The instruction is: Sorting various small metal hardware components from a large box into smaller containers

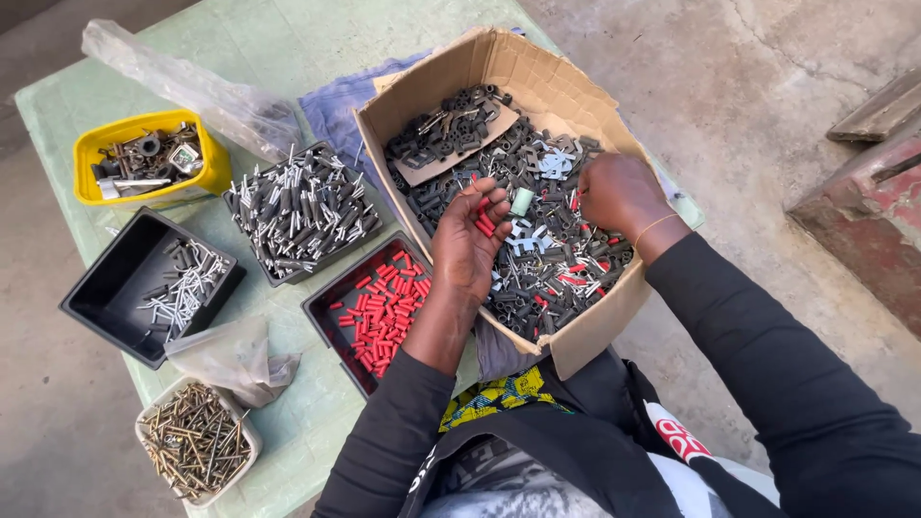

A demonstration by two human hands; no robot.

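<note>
A cardboard box [537,72] on the table holds a heap of small dark plastic parts [537,278] mixed with red and pale pieces. My left hand [470,245] hovers palm up over the box's near left side, cupping a few small red pieces [487,219] against its fingers. My right hand [619,192] reaches down into the heap at the box's right side, its fingers curled among the parts; what they pinch is hidden. A pale green tube [521,200] lies between the two hands.
Left of the box stands a black tray of red pieces [379,307], a tray of grey-tipped rods [302,206], a black tray with few rods [144,288], a yellow tub of metal parts [149,158], a white tub of brass screws [197,446], and plastic bags [192,86].
</note>
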